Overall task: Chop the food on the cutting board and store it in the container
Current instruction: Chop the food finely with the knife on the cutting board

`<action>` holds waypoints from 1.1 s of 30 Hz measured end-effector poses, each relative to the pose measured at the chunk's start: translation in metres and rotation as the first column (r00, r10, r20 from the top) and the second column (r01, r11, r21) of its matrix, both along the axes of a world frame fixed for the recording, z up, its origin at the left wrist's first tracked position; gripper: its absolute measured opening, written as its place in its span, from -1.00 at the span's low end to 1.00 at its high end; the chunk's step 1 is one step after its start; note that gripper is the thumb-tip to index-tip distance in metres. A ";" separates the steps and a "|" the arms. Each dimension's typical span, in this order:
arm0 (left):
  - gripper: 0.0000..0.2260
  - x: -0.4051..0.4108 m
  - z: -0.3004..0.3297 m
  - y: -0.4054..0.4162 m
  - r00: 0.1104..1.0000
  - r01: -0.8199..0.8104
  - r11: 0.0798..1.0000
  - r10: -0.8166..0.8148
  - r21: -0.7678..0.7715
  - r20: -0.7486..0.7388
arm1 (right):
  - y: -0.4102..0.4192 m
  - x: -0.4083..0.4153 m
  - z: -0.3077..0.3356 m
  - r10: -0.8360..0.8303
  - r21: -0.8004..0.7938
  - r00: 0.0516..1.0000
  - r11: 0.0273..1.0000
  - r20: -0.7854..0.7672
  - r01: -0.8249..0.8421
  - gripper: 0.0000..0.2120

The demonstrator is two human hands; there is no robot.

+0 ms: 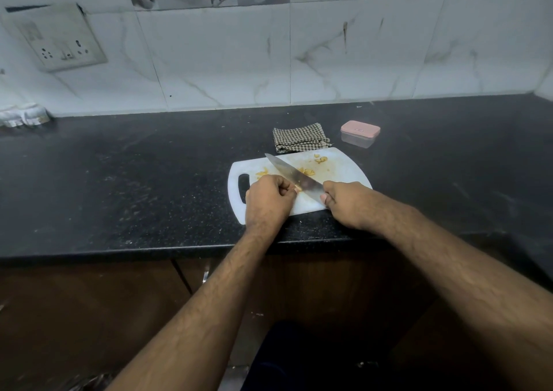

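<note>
Right hand (348, 203): grip wrapped round the handle of the knife (294, 176), handle hidden inside the fist; broad steel blade, smooth and rigid, lying slantwise over the cutting board (344, 170), tip toward its far left edge

Left hand (269, 199): grip curled, fingertips pinching a small pale piece of food (297, 188) against the blade's flank, on the board's near half

Food, cut: yellowish bits, small and irregular, in loose clusters on the board, one (321, 159) near its far edge, others beside the blade. Judged light, soft, probably moist and slippery; best pinned under curled fingertips for cutting, later gathered by scraping

Cutting board: white plastic, flat, stiff, rounded corners, slot handle at its left end; stained yellow

Container (359, 134): beyond the board's far right corner, apart from it; clear box, pink lid on, light

Cloth (300, 137): checked, folded, soft, touching the board's far edge

Surface (134, 181): black speckled stone, hard, glossy
</note>
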State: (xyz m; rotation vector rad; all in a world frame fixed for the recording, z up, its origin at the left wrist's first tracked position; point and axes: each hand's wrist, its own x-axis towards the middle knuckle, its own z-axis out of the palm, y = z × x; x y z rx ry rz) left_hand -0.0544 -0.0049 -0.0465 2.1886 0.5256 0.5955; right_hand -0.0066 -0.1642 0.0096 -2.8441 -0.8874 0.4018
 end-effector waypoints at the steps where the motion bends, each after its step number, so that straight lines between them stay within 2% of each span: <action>1: -0.83 0.000 0.000 0.000 1.000 -0.003 1.000 0.003 0.000 0.000 | 0.000 0.000 0.000 -0.001 0.000 1.000 1.000 -0.002 0.001 -0.79; 5: -0.83 0.000 0.001 0.000 1.000 -0.013 1.000 0.013 0.013 0.000 | 0.001 0.001 0.000 0.000 0.003 1.000 1.000 -0.004 0.000 -0.76; 9: -0.84 0.001 0.000 0.001 0.999 -0.033 0.999 0.033 0.008 0.000 | -0.001 0.004 -0.006 -0.005 0.024 1.000 1.000 0.006 0.005 -0.87; 17: -0.97 0.001 0.001 -0.002 0.999 -0.004 0.998 0.006 0.068 -0.035 | -0.003 0.007 -0.011 -0.003 0.052 1.000 0.999 0.005 0.003 -0.87; 20: -0.86 0.001 0.002 -0.001 0.998 0.011 0.995 -0.005 0.099 -0.057 | -0.004 0.007 -0.011 0.000 0.062 1.000 0.998 -0.007 0.001 -0.87; 27: -0.91 0.002 0.002 0.000 0.999 -0.007 0.999 0.008 0.046 -0.035 | -0.007 0.010 -0.013 0.014 0.088 1.000 0.996 -0.021 -0.012 -0.87; 33: -0.84 0.000 0.004 -0.002 0.999 -0.039 0.998 0.040 0.054 -0.021 | -0.008 0.010 -0.015 0.009 0.104 1.000 0.995 -0.003 -0.009 -0.86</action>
